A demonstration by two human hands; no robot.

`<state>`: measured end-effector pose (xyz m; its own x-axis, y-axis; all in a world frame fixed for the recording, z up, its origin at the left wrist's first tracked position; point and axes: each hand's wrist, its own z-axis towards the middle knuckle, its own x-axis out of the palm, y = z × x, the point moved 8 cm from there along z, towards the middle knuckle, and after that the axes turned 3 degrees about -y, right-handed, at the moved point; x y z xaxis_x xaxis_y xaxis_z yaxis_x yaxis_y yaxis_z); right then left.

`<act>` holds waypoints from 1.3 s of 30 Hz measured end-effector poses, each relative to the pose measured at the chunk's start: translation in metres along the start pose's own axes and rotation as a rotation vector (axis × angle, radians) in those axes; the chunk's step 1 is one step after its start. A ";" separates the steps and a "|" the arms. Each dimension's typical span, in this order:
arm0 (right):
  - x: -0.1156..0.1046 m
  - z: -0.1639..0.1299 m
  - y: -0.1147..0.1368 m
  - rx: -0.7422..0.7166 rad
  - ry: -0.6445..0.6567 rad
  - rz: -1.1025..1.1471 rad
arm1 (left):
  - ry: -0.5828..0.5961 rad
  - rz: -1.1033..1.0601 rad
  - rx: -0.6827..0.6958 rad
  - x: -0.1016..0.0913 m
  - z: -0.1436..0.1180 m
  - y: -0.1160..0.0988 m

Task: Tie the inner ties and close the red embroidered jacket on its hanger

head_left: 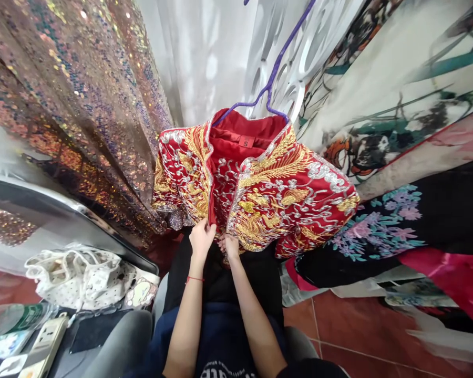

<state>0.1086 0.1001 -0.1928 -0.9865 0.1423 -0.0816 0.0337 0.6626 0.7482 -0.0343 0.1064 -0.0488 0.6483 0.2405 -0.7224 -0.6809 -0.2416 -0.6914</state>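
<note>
A red jacket [268,194] with gold and silver embroidery hangs in front of me on a purple hanger [274,73]. Its front is parted, showing a red lining and a collar label [246,141] with the letter S. My left hand [202,239] pinches the lower part of the front edge on the left side. At the bottom of the other front edge, my right hand [230,245] has its fingers closed on the cloth. The two hands are a little apart, and the jacket's hem by my right fingers is partly hidden.
Sequined fabric [74,79] hangs at the left, and patterned garments [398,94] hang at the right beside black floral cloth [378,226]. At lower left lie a white spotted bag [79,278], a plastic bottle [19,317], a power strip [45,344] and a dark phone [96,329].
</note>
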 end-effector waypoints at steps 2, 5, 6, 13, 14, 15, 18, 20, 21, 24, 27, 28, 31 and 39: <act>-0.008 -0.007 0.005 -0.021 0.012 -0.062 | -0.021 0.001 -0.033 -0.005 -0.001 0.007; -0.009 -0.023 0.018 -0.050 0.103 -0.151 | -0.021 -0.003 -0.060 -0.009 -0.002 0.016; -0.007 -0.031 0.025 -0.064 0.150 -0.173 | -0.015 -0.009 -0.059 -0.009 -0.002 0.018; -0.017 -0.142 0.145 -0.525 0.314 -0.156 | -0.035 -0.354 -0.078 -0.025 0.000 0.010; -0.030 -0.173 0.182 -0.840 0.204 -0.183 | -0.007 -0.501 -0.087 -0.026 -0.001 0.005; -0.047 -0.206 0.213 -1.113 0.030 -0.201 | 0.023 -0.649 -0.092 -0.026 -0.001 -0.002; -0.095 -0.286 0.271 -1.586 -0.646 -0.206 | -0.010 -1.004 -0.082 -0.035 -0.001 -0.019; -0.107 -0.305 0.293 -1.654 -0.944 -0.279 | -0.160 -1.133 -0.067 -0.053 0.002 -0.019; -0.110 -0.305 0.303 -1.642 -1.033 -0.325 | -0.240 -1.170 -0.068 -0.065 0.005 -0.017; -0.112 -0.280 0.326 -1.567 -1.104 -0.456 | -0.507 -1.228 -0.108 -0.114 0.021 0.000; -0.115 -0.249 0.337 -1.553 -1.059 -0.504 | -0.724 -1.257 -0.033 -0.175 0.046 0.002; -0.117 -0.243 0.340 -1.564 -1.040 -0.496 | -0.725 -1.241 0.033 -0.192 0.058 -0.006; -0.127 -0.235 0.346 -1.623 -0.981 -0.471 | -0.786 -1.046 0.169 -0.226 0.086 -0.041; -0.129 -0.248 0.347 -1.765 -0.842 -0.614 | -0.455 -0.275 0.738 -0.218 0.076 -0.151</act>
<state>0.2076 0.1292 0.2410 -0.4866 0.8000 -0.3510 -0.8730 -0.4603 0.1609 -0.0986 0.1617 0.2141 0.7295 0.5867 -0.3516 -0.6689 0.5046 -0.5458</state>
